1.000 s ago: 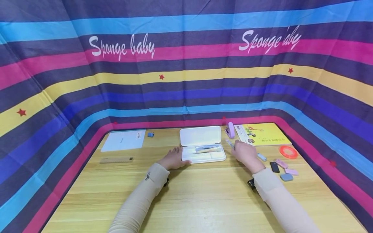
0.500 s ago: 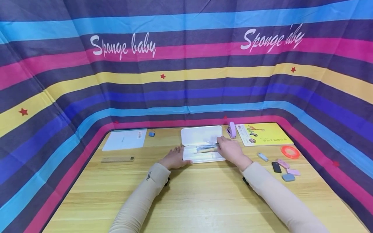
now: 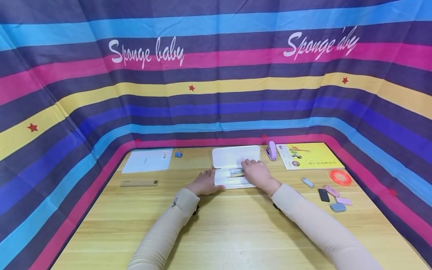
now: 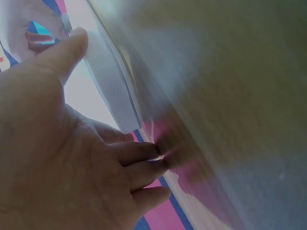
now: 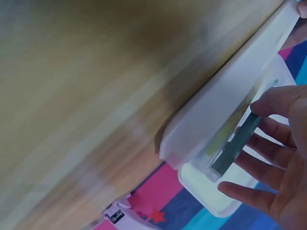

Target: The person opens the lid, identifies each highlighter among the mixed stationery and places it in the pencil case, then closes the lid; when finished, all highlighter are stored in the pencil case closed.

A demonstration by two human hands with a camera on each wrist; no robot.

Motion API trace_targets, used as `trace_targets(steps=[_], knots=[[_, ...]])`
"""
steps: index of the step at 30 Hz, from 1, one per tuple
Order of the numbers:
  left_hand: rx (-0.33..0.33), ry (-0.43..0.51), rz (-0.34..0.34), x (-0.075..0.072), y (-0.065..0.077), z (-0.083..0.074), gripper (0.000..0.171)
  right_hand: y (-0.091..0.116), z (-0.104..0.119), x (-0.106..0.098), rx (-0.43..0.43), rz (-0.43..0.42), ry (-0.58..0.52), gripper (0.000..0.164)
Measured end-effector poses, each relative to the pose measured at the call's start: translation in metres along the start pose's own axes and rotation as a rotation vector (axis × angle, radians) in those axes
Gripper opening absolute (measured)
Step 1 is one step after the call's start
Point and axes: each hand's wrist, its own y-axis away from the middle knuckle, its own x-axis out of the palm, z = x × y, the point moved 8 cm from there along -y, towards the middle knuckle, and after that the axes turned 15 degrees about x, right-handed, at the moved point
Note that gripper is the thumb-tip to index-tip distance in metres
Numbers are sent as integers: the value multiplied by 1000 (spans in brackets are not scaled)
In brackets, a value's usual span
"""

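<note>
An open white pencil case (image 3: 233, 185) lies on the table, its lid (image 3: 229, 157) tipped back toward the curtain. My left hand (image 3: 202, 183) rests at the case's left end, thumb against the front wall and the other fingers loosely extended beside it. Above the right part of the case, my right hand (image 3: 259, 174) pinches a grey-green pen (image 5: 237, 146) with a clear end, between thumb and fingers. Slim writing tools (image 3: 237, 172) lie in the rear compartment, partly hidden by that hand. The head view does not show the held pen.
Behind the case on the right stand a purple stapler (image 3: 271, 150) and a yellow book (image 3: 310, 155). Further right lie an orange tape ring (image 3: 340, 177) and several erasers (image 3: 338, 207). At left are a ruler (image 3: 139, 183), white papers (image 3: 147, 161) and a small blue sharpener (image 3: 178, 154).
My right hand has carried the pen leftward from the table beside the case to above its compartment. The left hand stays at the case's left end.
</note>
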Motion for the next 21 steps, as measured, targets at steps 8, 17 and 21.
trace_targets(steps=[8,17,21], knots=[[-14,4,-3,-1,0,-2,101,-1,3,6,37,68,1,10],[-10,-1,-1,-2,-1,-3,99,1,3,12,60,133,-5,14],[-11,4,1,-2,0,-2,100,2,3,14,59,167,5,18]])
